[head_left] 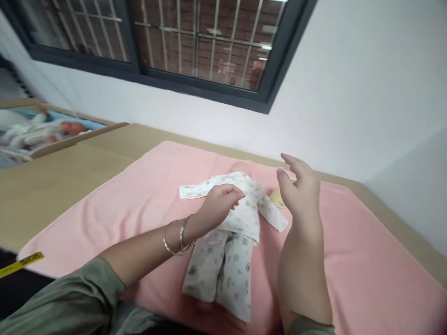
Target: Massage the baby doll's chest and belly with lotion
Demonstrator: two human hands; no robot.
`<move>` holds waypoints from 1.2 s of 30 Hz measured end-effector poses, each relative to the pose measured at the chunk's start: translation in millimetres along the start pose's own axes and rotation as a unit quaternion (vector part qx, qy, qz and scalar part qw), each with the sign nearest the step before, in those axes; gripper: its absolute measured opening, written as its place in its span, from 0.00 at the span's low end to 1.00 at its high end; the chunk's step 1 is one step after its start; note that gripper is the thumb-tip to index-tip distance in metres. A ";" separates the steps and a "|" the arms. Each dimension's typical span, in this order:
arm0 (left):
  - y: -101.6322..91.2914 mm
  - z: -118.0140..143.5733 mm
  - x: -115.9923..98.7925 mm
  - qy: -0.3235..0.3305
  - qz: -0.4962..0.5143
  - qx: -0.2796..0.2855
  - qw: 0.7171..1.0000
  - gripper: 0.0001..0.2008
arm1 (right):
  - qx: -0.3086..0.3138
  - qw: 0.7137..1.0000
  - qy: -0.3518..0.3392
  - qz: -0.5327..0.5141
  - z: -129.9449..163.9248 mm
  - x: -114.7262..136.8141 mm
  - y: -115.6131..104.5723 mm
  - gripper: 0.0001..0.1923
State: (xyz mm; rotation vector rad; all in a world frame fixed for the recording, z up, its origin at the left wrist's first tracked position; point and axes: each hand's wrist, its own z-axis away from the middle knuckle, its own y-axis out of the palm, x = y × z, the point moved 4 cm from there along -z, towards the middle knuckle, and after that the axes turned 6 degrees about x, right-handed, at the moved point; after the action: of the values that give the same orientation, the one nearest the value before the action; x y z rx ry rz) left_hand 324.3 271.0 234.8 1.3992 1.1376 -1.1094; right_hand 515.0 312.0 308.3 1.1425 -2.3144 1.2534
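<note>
A baby doll lies on a pink blanket (pixel 139 195), its legs toward me, dressed in a white printed long-sleeved top (pixel 249 216) and matching trousers (pixel 206 272). Only a skin-coloured patch of its head (pixel 240 166) shows at the collar end. My left hand (pixel 223 204), with bangles on the wrist, is over the chest of the top, fingers curled together and no cloth visibly pulled up in them. Raised beside the doll's sleeve, my right hand (pixel 301 188) has thumb and fingers apart and holds nothing. A yellowish object (pixel 278 198) is partly hidden behind it.
The blanket covers part of a tan tabletop (pixel 115 144). At the far left, another doll (pixel 45 130) lies in a wooden-edged box (pixel 80 138). A white wall (pixel 366 83) and a dark-framed barred window (pixel 206 90) rise behind. A yellow strip (pixel 21 264) shows at the left edge.
</note>
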 end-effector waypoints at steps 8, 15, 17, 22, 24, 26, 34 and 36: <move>92.5 -119.8 41.7 -0.221 0.308 0.058 0.924 0.23 | 0.077 0.974 0.204 0.062 -20.8 -96.3 -26.0 0.33; 130.5 -150.9 48.1 -0.251 0.394 0.092 0.879 0.34 | 0.131 0.969 0.204 0.053 -19.6 -108.1 -11.5 0.33; 132.5 -151.9 46.1 -0.246 0.402 0.096 0.877 0.34 | 0.149 0.962 0.217 0.067 -20.7 -111.4 -4.3 0.32; 129.0 -155.0 45.5 -0.246 0.403 0.110 0.875 0.33 | 0.195 0.942 0.225 0.157 -23.6 -107.9 4.7 0.24; 124.5 -152.8 45.6 -0.254 0.408 0.119 0.869 0.33 | 0.205 0.931 0.227 0.199 -23.7 -102.7 5.5 0.22; 117.0 -145.7 42.6 -0.266 0.421 0.127 0.858 0.34 | 0.215 0.918 0.229 0.241 -23.5 -98.2 7.1 0.22; 56.4 -88.4 2.0 -0.261 0.462 0.114 0.840 0.33 | 0.287 0.843 0.229 0.392 -18.5 -88.1 28.2 0.24; 42.4 -77.9 -5.3 -0.252 0.449 0.097 0.851 0.32 | 0.287 0.839 0.244 0.392 -16.1 -77.8 33.3 0.23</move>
State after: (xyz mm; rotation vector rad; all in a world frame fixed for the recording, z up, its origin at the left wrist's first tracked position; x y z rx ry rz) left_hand 370.7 344.3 253.8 1.4187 -0.0628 -0.8054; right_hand 538.7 375.2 254.9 -0.1510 -2.0638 2.2939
